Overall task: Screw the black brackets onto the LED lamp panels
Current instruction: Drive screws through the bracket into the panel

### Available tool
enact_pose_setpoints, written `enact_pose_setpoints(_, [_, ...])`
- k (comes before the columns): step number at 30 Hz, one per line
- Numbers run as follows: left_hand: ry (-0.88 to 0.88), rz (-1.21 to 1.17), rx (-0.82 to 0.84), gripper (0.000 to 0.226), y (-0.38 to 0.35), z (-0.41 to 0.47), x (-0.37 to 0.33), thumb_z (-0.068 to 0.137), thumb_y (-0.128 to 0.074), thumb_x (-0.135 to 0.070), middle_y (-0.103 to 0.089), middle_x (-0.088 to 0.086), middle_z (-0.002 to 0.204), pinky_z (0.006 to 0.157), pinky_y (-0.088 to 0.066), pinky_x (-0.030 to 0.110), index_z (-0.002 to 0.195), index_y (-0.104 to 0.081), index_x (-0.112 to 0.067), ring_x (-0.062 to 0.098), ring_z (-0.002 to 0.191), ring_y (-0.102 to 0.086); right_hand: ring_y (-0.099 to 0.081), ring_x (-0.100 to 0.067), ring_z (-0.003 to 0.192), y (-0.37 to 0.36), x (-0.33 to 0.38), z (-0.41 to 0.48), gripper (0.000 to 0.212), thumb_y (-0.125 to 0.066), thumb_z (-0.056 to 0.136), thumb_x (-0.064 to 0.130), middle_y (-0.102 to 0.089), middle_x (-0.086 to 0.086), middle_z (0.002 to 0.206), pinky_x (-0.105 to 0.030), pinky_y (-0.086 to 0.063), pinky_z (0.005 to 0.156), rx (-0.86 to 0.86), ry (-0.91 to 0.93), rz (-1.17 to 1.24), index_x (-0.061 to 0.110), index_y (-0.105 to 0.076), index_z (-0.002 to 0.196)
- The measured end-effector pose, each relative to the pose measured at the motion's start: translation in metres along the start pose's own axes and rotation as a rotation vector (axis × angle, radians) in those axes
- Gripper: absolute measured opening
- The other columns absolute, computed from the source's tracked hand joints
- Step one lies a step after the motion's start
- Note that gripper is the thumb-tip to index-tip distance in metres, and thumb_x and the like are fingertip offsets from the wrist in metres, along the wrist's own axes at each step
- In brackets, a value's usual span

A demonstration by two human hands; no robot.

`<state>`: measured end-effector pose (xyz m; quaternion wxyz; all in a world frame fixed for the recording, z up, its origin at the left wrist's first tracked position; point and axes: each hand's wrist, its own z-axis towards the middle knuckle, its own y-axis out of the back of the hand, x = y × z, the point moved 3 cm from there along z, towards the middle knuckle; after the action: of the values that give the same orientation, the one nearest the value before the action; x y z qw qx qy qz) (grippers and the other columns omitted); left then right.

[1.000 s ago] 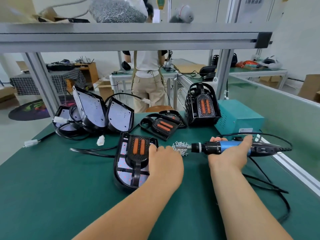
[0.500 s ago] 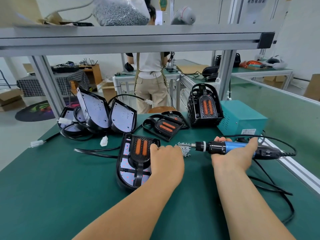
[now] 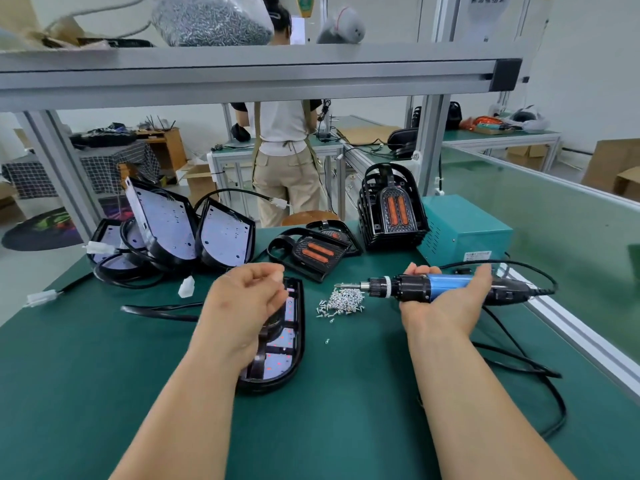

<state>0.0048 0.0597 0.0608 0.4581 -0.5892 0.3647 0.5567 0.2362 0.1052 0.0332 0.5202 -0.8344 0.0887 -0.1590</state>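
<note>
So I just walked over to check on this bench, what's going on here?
A person is assembling lamps on the green bench. Their right hand grips a blue electric screwdriver, its bit pointing at a pile of screws. Their left hand hovers with curled fingers over an LED lamp panel that has a black bracket lying on it; whether it pinches a screw is unclear. More panels and brackets wait behind.

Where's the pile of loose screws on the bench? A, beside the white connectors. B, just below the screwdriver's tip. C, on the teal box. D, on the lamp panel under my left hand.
B: the screws lie on the green mat just under the bit of the screwdriver gripped by the right hand, right of the lamp panel.
</note>
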Motion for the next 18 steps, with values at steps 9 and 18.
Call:
enact_pose_setpoints(9, [-0.049, 0.012, 0.168, 0.023, -0.009, -0.011, 0.011, 0.096, -0.058, 0.002, -0.066, -0.012, 0.065, 0.064, -0.054, 0.012, 0.101, -0.065, -0.018, -0.001, 0.066, -0.065, -0.053, -0.02, 0.046, -0.009, -0.013, -0.013, 0.049, -0.073, 0.081, 0.054, -0.054, -0.003, 0.053, -0.038, -0.059, 0.065, 0.114, -0.079, -0.01, 0.012, -0.047, 0.088])
enact_pose_setpoints(18, [-0.09, 0.088, 0.272, 0.024, -0.017, -0.016, 0.009, 0.098, -0.054, 0.002, -0.068, -0.012, 0.069, 0.066, -0.054, 0.014, 0.106, -0.061, -0.02, 0.002, 0.071, -0.067, -0.053, -0.02, 0.044, -0.014, -0.014, -0.02, 0.049, -0.072, 0.082, 0.054, -0.054, -0.003, 0.054, -0.039, -0.06, 0.066, 0.162, -0.093, 0.0, 0.013, -0.046, 0.086])
